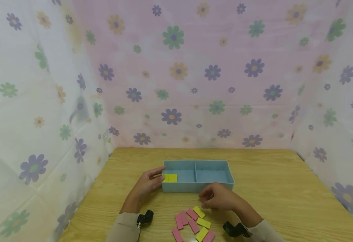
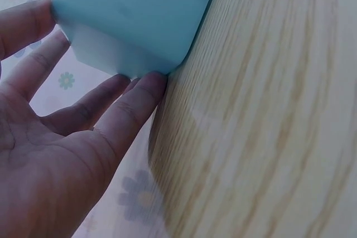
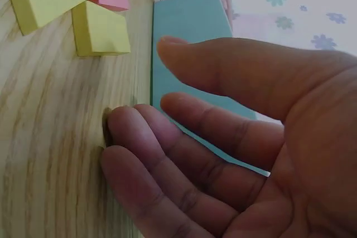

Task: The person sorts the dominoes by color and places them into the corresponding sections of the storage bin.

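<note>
A light blue box (image 1: 198,187) with two compartments stands on the table. My left hand (image 1: 147,183) touches its left end, fingertips against the outer wall; the left wrist view shows those fingers (image 2: 131,107) nearly straight. In the left compartment's near left corner lie yellow blocks (image 1: 171,178). My right hand (image 1: 220,198) is in front of the box's near side, its fingers loosely bent and nothing between thumb and fingertips in the right wrist view. Close by lies a loose pile of pink blocks (image 1: 193,226) and yellow blocks (image 1: 204,223).
The wooden table (image 1: 273,188) extends around the box on all sides. A flowered cloth (image 1: 194,101) hangs behind the table and along both sides. The box's right compartment (image 1: 211,171) shows its bare floor.
</note>
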Tool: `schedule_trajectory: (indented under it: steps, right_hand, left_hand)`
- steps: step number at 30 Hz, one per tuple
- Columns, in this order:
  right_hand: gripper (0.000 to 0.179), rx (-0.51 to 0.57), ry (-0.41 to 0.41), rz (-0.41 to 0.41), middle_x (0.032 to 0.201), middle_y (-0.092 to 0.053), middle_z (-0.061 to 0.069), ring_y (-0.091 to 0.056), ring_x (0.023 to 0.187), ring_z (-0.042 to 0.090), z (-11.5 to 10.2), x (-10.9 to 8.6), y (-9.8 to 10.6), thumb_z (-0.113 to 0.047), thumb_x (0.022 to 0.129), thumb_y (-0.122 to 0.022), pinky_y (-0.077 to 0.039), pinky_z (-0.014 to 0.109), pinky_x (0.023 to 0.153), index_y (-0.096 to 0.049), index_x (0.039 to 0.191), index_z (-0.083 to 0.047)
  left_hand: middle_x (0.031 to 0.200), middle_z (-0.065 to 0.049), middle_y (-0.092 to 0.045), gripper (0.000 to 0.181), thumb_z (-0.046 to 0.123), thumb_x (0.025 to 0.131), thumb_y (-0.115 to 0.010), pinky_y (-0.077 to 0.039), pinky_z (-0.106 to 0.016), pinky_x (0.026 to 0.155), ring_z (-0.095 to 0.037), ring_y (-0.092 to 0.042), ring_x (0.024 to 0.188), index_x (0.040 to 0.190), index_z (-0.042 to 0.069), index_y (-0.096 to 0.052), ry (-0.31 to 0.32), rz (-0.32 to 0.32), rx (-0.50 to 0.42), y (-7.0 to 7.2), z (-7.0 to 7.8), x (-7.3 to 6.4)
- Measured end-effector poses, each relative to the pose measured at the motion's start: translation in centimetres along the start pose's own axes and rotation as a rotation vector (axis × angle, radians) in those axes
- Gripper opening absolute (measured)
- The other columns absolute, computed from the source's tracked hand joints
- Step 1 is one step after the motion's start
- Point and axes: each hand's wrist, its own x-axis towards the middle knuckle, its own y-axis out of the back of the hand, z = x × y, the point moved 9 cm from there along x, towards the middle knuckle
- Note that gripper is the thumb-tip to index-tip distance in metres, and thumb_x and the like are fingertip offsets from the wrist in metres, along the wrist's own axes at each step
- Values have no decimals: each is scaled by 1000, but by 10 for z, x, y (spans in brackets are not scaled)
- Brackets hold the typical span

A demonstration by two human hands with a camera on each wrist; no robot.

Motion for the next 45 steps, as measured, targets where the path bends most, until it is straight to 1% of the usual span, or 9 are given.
schedule_trajectory:
  steps: [5, 9, 16, 20, 25, 29, 36, 41, 45]
  right_hand:
    - [28, 5, -23, 18, 98, -76, 7, -70, 87, 18, 5, 2, -2, -14, 85, -86, -57, 28, 66, -78, 110, -2]
    - [29, 6, -54, 26, 94, -75, 5, -68, 85, 17, 6, 3, -7, -14, 82, -89, -57, 28, 65, -79, 107, -3]
    - [28, -46, -86, 52, 86, -72, 0, -65, 80, 16, 6, 2, -13, -12, 77, -91, -54, 29, 65, -79, 102, -5]
    - [27, -88, -87, 70, 82, -70, -3, -63, 77, 14, 7, 3, -15, -10, 76, -91, -53, 28, 66, -80, 100, -7]
    - [24, -85, -71, 77, 81, -71, -1, -63, 76, 15, 6, 2, -15, -6, 75, -90, -52, 27, 63, -79, 96, -6]
    - [22, -78, -64, 77, 81, -71, 0, -63, 76, 15, 6, 2, -12, -4, 75, -90, -52, 27, 61, -79, 94, -6]
    - [22, -89, -55, 77, 84, -73, 4, -64, 78, 17, 5, -1, -5, 0, 77, -87, -53, 29, 63, -78, 98, -1]
    - [24, -144, -49, 92, 84, -73, 0, -64, 77, 14, 3, -2, -3, -7, 77, -89, -54, 29, 64, -79, 98, -2]
    - [27, -183, -49, 119, 79, -72, -3, -63, 73, 11, 0, -2, -5, -14, 74, -93, -53, 28, 63, -80, 95, -4]
  left_hand:
    - [164, -19, -37, 58, 21, 104, -65, -54, -37, 106, -38, -46, 145, 158, 12, -45, -2, 11, -6, 0, 2, 2]
    - [164, -18, -37, 56, 15, 105, -62, -54, -38, 107, -38, -45, 146, 158, 11, -45, 5, 11, -14, 1, 0, 2]
    - [164, -20, -38, 55, 13, 106, -61, -54, -36, 106, -39, -46, 145, 158, 10, -44, 1, 9, -2, -1, 0, 1]
    - [163, -22, -38, 57, 15, 105, -62, -55, -35, 104, -40, -48, 143, 158, 7, -42, -1, -4, -12, -2, -1, 2]
    - [162, -25, -38, 57, 15, 106, -62, -56, -34, 102, -39, -50, 141, 158, 5, -42, -8, -4, -13, -2, -3, 2]
    - [163, -25, -36, 57, 15, 106, -61, -55, -35, 103, -38, -48, 143, 158, 6, -42, -5, -9, -21, -2, -3, 3]
    - [165, -20, -36, 57, 19, 105, -63, -55, -36, 104, -37, -46, 145, 158, 11, -44, 7, 6, -17, 0, -2, 4]
    - [164, -19, -37, 57, 18, 105, -63, -55, -36, 104, -37, -49, 143, 158, 10, -44, 12, 3, -30, 0, -3, 4]
    - [164, -20, -36, 58, 19, 105, -63, -55, -36, 104, -36, -49, 143, 158, 10, -43, 9, 5, -39, 0, -5, 2]
